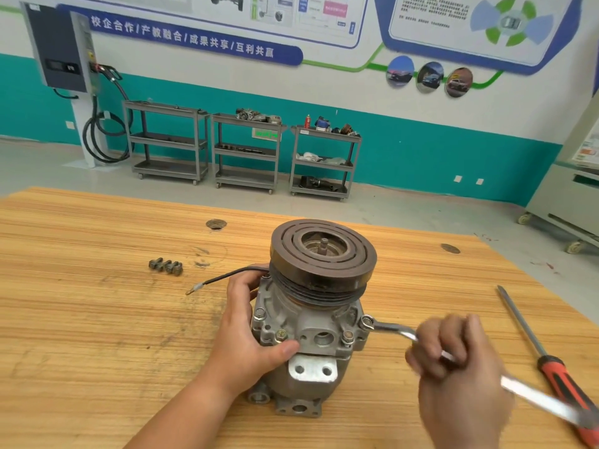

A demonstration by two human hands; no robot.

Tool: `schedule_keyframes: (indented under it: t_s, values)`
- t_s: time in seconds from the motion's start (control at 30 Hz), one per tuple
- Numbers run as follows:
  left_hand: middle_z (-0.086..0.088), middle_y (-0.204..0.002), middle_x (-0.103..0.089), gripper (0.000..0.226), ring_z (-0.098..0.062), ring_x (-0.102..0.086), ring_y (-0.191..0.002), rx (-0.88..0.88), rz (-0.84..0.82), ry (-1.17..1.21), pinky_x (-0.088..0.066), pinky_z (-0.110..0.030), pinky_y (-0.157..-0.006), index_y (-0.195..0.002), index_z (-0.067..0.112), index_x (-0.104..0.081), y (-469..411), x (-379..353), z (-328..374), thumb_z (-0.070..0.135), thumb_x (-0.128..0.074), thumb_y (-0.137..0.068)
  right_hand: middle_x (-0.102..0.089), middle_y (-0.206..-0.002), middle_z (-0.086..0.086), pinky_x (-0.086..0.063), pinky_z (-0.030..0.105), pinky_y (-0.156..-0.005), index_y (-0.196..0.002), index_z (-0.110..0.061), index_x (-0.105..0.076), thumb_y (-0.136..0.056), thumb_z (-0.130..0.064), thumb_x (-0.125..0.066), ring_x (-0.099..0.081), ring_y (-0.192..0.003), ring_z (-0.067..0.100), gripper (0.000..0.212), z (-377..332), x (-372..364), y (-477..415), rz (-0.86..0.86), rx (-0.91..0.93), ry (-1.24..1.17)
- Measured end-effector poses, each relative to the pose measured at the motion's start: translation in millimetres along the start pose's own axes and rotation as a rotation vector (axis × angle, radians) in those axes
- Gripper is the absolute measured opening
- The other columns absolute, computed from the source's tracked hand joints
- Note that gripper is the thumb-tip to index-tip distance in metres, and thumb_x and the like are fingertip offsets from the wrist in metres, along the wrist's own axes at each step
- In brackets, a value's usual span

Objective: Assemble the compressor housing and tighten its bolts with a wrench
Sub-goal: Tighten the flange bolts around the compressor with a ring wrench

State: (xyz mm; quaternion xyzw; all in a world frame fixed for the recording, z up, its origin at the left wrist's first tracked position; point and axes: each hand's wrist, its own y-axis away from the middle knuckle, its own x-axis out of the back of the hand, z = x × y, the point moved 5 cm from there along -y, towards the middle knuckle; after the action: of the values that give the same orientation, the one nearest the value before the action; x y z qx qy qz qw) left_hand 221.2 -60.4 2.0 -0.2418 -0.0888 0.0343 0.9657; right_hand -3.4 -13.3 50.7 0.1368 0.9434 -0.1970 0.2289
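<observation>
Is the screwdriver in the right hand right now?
No, the right hand grips the wrench; the screwdriver lies on the table.

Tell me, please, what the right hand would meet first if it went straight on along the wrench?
Probably the bolt held in the ring end of the wrench, on the compressor housing; the right hand is blurred, so depth is unclear.

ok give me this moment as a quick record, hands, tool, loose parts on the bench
left hand: grips the compressor housing, thumb across its front
right hand: grips the wrench handle, blurred
wrench: ring end sits on a bolt at the housing's right side
pulley: on top, facing up
loose bolts: clustered on the table, left of the housing
screwdriver: lies on the table, far right
</observation>
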Motion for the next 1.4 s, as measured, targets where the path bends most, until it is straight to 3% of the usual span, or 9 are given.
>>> schedule_keyframes:
  t_s: [0.1,0.2,0.33,0.47,0.63,0.83,1.07,1.27,1.4]
  values:
    - [-0.012,-0.124,-0.052,0.097,-0.023,-0.056,-0.114,-0.004,-0.004,0.03,-0.049,-0.047,-0.092,-0.122,0.03,-0.037,0,0,-1,0.067,-0.075,-0.041,-0.049,-0.052,-0.006,-0.031,0.015,-0.042,-0.041,-0.024,-0.047,-0.079,-0.054,-0.06,-0.04,-0.039,0.006,0.051,5,-24,31,-0.028,0.145,0.093]
    - [-0.012,-0.124,-0.053,0.108,-0.021,-0.057,-0.112,-0.003,0.004,0.057,-0.05,-0.041,-0.091,-0.123,0.029,-0.038,-1,-1,-1,0.088,-0.068,-0.038,-0.047,-0.052,-0.009,-0.038,0.011,-0.044,-0.039,-0.022,-0.04,-0.062,-0.06,-0.074,-0.041,-0.044,0.005,0.056,-2,-19,45,0.002,0.191,-0.161]
    - [-0.012,-0.125,-0.053,0.104,-0.013,-0.058,-0.11,-0.015,0.003,0.084,-0.05,-0.025,-0.086,-0.123,0.033,-0.038,-1,-2,0,0.088,-0.067,-0.04,-0.038,-0.048,-0.005,-0.029,0.011,-0.038,-0.038,-0.024,-0.039,-0.052,-0.057,-0.076,-0.027,-0.039,0.007,0.051,-12,-4,8,0.006,-0.022,-0.241]
    - [-0.013,-0.125,-0.052,0.103,-0.009,-0.058,-0.11,-0.027,-0.001,0.06,-0.049,-0.023,-0.088,-0.124,0.033,-0.037,-2,-1,0,0.089,-0.065,-0.042,-0.031,-0.043,-0.006,-0.015,0.015,-0.033,-0.037,-0.023,-0.035,-0.072,-0.046,-0.053,-0.008,-0.041,0.008,0.046,3,-6,-29,-0.116,-0.302,-0.292]
    - [-0.015,-0.127,-0.051,0.108,-0.028,-0.056,-0.116,0.006,-0.007,0.077,-0.046,-0.057,-0.094,-0.128,0.031,-0.036,-2,-1,-6,0.088,-0.068,-0.041,-0.03,-0.041,-0.009,-0.019,0.014,-0.029,-0.042,-0.026,-0.03,-0.081,-0.048,-0.053,-0.011,-0.039,0.005,0.05,22,-11,-57,-0.382,-0.52,-0.303]
    - [-0.016,-0.127,-0.051,0.108,-0.03,-0.056,-0.116,0.024,-0.014,0.083,-0.045,-0.06,-0.093,-0.128,0.032,-0.035,-2,-1,-8,0.087,-0.069,-0.041,-0.019,-0.045,-0.009,-0.01,0.013,-0.032,-0.046,-0.026,-0.025,-0.059,-0.028,-0.085,-0.011,-0.037,0.004,0.061,34,-30,-66,-0.545,-0.765,-0.378]
    - [-0.012,-0.125,-0.051,0.104,-0.018,-0.054,-0.116,-0.002,0.006,0.018,-0.047,-0.037,-0.093,-0.124,0.036,-0.033,-1,-1,-4,0.094,-0.059,-0.04,-0.034,-0.041,-0.006,-0.016,0.016,-0.036,-0.041,-0.024,-0.039,-0.096,-0.041,-0.029,-0.019,-0.036,0.009,0.059,7,-3,1,0.19,-0.055,-0.221]
    - [-0.013,-0.124,-0.052,0.106,-0.023,-0.055,-0.116,-0.021,0.003,0.03,-0.047,-0.042,-0.095,-0.123,0.034,-0.032,-1,-1,-3,0.094,-0.058,-0.039,-0.046,-0.052,-0.009,-0.032,0.012,-0.042,-0.041,-0.027,-0.052,-0.071,-0.055,-0.068,-0.037,-0.037,0.006,0.044,4,-32,57,0.089,0.293,-0.012]
    - [-0.012,-0.122,-0.055,0.108,-0.015,-0.058,-0.111,-0.011,-0.003,0.031,-0.049,-0.034,-0.091,-0.123,0.033,-0.033,-1,-1,-2,0.094,-0.06,-0.038,-0.048,-0.049,-0.007,-0.033,0.009,-0.041,-0.034,-0.021,-0.05,-0.069,-0.06,-0.063,-0.04,-0.037,0.007,0.053,-21,-16,30,0.135,0.279,-0.064]
